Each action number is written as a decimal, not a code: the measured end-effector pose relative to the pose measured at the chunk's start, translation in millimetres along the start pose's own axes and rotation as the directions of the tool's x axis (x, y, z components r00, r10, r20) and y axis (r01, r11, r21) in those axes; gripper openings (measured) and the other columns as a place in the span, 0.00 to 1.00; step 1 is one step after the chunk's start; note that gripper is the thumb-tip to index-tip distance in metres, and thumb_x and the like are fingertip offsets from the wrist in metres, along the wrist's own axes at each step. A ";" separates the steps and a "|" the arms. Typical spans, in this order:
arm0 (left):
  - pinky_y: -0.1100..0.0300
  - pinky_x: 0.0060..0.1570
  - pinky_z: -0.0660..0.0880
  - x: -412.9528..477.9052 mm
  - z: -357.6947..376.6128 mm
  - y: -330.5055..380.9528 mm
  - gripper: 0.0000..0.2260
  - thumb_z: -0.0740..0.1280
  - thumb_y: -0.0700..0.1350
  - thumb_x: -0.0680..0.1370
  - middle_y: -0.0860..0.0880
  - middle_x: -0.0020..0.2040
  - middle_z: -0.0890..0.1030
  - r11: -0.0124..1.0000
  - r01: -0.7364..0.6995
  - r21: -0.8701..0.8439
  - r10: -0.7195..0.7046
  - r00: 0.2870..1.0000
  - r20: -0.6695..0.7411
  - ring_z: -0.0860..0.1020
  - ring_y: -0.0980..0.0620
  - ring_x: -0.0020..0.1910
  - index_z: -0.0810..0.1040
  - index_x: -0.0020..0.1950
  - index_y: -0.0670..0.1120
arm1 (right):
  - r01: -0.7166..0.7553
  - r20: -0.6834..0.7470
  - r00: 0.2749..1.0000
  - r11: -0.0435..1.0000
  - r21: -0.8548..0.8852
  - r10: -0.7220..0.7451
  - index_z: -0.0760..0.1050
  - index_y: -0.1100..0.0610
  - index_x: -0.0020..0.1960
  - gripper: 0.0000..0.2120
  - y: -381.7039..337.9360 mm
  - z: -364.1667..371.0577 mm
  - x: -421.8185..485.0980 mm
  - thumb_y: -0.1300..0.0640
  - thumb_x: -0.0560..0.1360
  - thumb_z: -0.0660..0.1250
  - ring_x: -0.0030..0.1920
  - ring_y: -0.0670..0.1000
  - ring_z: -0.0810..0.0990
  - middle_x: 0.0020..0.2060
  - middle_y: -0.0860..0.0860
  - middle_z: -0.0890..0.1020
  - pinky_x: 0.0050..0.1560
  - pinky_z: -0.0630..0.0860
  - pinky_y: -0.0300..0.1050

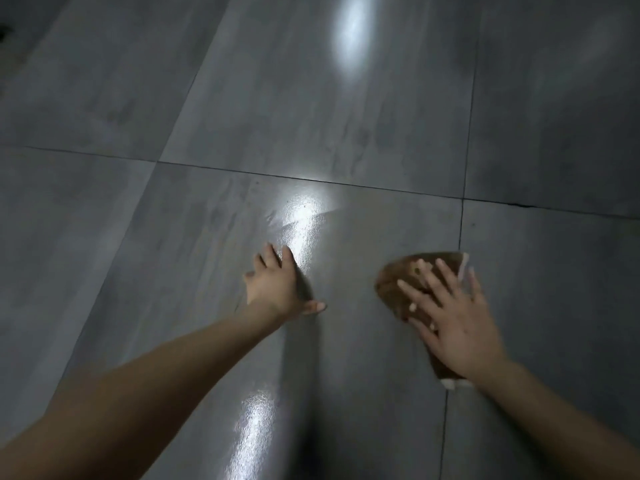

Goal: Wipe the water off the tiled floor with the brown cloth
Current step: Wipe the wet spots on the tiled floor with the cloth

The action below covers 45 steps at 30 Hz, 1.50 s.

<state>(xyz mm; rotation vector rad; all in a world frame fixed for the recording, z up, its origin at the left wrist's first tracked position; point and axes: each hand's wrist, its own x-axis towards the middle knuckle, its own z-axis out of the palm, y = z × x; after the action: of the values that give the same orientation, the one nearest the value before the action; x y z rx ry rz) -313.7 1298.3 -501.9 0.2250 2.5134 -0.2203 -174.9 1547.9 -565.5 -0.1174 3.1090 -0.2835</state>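
Right hand (453, 323) grip released, palm flat on crumpled brown cloth (398, 285), pale edge; left hand (277, 289) splayed

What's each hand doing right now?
Left hand: open, flat on the floor, holding nothing.
Right hand: open, fingers spread, pressing the cloth down.

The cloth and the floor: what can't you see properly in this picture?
- Head view: much of the brown cloth is covered by the right hand pressed flat on it.
- Floor: shiny glare hides where the water ends.
- Under the left hand: hidden by the palm and its shadow.
- Both arms are cut off by the bottom edge.
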 end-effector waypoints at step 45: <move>0.51 0.61 0.67 -0.9 14.6 -92.1 0.34 0.63 0.63 0.71 0.50 0.77 0.62 0.922 -0.351 0.164 0.365 0.929 -0.061 0.68 0.35 0.66 0.59 0.74 0.52 | 0.356 0.093 0.931 0.934 -0.023 -0.353 0.60 0.44 0.74 0.27 -206.5 30.9 285.2 0.39 0.76 0.48 0.74 0.64 0.59 0.75 0.56 0.62 0.71 0.54 0.68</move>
<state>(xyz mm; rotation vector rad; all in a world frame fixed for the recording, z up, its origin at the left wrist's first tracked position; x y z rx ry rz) -324.2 1205.6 -503.3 0.7653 2.4895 -0.2540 -443.3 1318.0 -561.6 -0.6776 2.9886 -0.2137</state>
